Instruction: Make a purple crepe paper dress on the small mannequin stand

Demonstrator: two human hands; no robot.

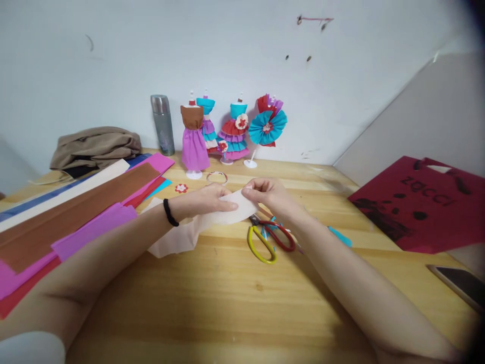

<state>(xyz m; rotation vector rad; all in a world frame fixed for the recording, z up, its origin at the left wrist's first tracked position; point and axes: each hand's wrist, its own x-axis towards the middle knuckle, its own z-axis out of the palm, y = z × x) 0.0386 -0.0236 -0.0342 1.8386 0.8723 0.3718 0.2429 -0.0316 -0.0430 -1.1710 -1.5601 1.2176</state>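
Note:
A strip of white crepe paper stretches between my two hands, its loose end trailing down to the left onto the wooden table. My left hand, with a black band at the wrist, grips the strip between thumb and fingers. At the strip's right end, my right hand pinches the edge. Just below that hand lie scissors with one yellow and one red handle, their blades partly hidden. Small blue and white paper scraps are scattered around them.
Coloured paper sheets are piled at left, beside a folded brown cloth. Several dress forms in paper dresses and a flask stand by the wall. A tape ring lies behind my hands; a red bag and phone are right.

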